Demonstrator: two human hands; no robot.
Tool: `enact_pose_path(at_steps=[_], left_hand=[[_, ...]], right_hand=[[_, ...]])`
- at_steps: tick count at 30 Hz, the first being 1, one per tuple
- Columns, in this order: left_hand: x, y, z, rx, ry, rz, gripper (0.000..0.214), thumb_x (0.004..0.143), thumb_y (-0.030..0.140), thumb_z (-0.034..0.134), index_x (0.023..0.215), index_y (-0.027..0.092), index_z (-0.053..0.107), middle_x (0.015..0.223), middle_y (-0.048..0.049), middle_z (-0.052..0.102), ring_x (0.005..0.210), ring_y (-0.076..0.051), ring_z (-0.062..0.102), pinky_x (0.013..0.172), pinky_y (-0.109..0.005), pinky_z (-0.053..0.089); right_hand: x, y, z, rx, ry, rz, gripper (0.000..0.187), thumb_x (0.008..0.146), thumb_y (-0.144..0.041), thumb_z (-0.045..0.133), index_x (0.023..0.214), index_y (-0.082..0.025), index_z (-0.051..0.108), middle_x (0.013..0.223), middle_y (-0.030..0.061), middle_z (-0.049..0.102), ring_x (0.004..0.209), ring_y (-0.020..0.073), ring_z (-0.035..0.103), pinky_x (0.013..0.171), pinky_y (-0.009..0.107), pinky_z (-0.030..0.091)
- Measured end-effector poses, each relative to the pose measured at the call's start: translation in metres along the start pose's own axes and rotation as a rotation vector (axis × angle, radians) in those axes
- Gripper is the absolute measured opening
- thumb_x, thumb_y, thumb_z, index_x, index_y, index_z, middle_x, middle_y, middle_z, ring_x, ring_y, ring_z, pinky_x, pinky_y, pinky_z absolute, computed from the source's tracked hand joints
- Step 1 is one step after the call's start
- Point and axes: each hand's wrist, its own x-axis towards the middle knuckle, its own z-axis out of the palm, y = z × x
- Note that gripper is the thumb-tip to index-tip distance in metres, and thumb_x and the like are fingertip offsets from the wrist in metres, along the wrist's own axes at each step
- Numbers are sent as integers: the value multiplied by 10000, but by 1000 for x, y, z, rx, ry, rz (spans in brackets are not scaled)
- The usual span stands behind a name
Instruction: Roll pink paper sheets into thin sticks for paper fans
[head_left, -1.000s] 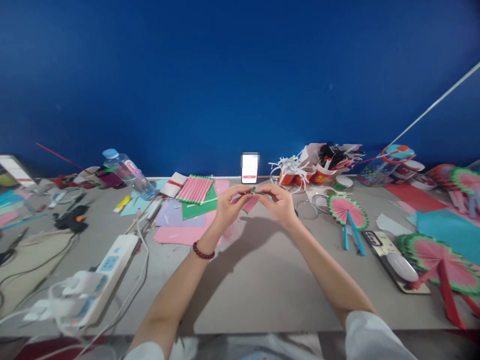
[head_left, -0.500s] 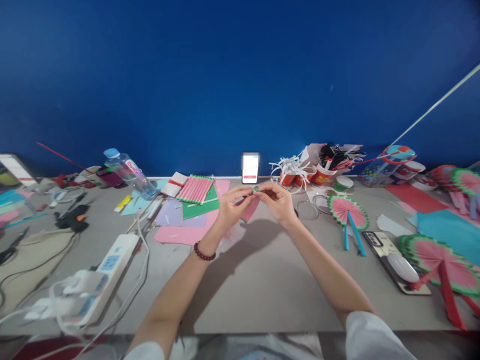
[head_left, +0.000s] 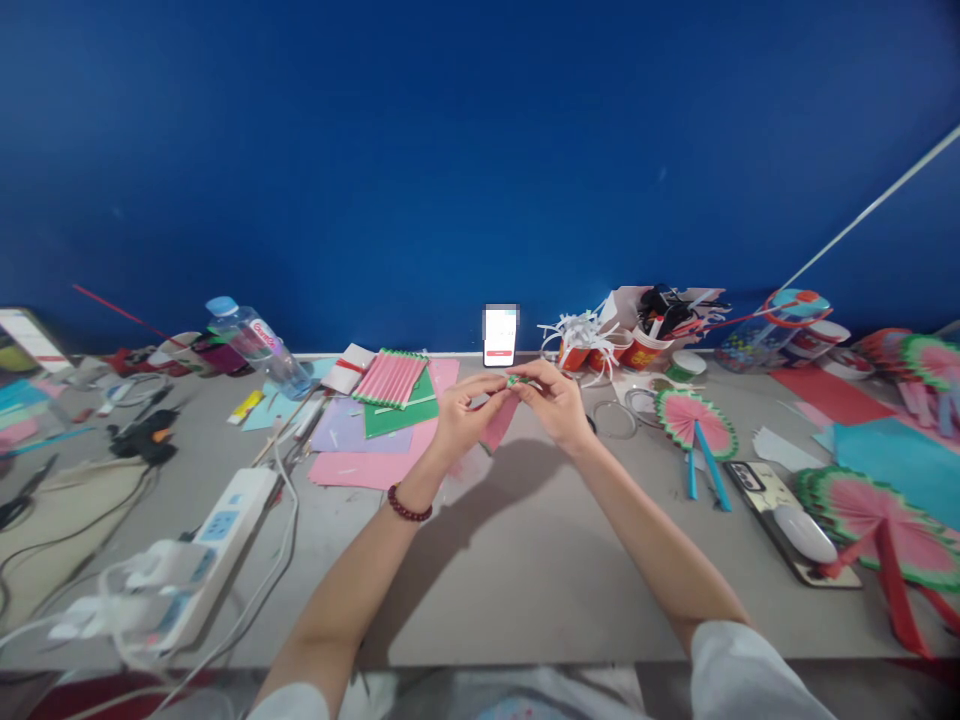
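Both my hands meet above the middle of the grey table. My left hand and my right hand pinch the same folded pink paper piece with a green edge; its green tip shows between the fingertips and the pink part hangs below. A dark bead bracelet circles my left wrist. Just behind the hands a phone leans against the blue wall with its screen lit.
Sheets of pink, green and purple paper lie left of the hands. A power strip, cables and a glue gun occupy the left. A water bottle tilts at the back. Red cups and finished pink fans sit to the right.
The hands have shifted very slightly around the folded piece; the fingertips have worked a little along its top. Nothing else on the table moved.
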Motion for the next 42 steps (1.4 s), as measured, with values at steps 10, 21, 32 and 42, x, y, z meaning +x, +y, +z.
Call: enact_pose_path(at_steps=[10,21,32,42], left_hand=[[-1,7,1,-104,-47,-262,242,742,384,686,805,156,734,865,-90,724,802,-184,667,725,-286,531],[1,17,3,-154,-207,-496,351,709,415,707,937,149,728,916,-80,730,775,-166,665,689,-245,520],[0,19,4,-218,-210,-565,388,663,435,745,910,136,740,876,-88,729,726,-149,642,636,-223,488],[0,27,4,-158,-256,-621,404,719,502,666,847,127,748,742,-65,712,570,-105,570,497,-197,408]], right_hand=[[0,1,-1,51,44,49,158,697,-355,738,806,-244,709,842,20,590,804,148,574,660,266,473],[2,4,-3,142,120,159,166,690,-362,722,704,-206,664,745,11,601,694,134,554,647,282,450],[3,5,-3,225,118,225,193,688,-362,726,721,-197,630,682,-14,574,610,104,519,619,260,435],[2,0,-2,240,117,262,214,699,-368,704,708,-197,575,585,-34,588,543,109,532,559,263,433]])
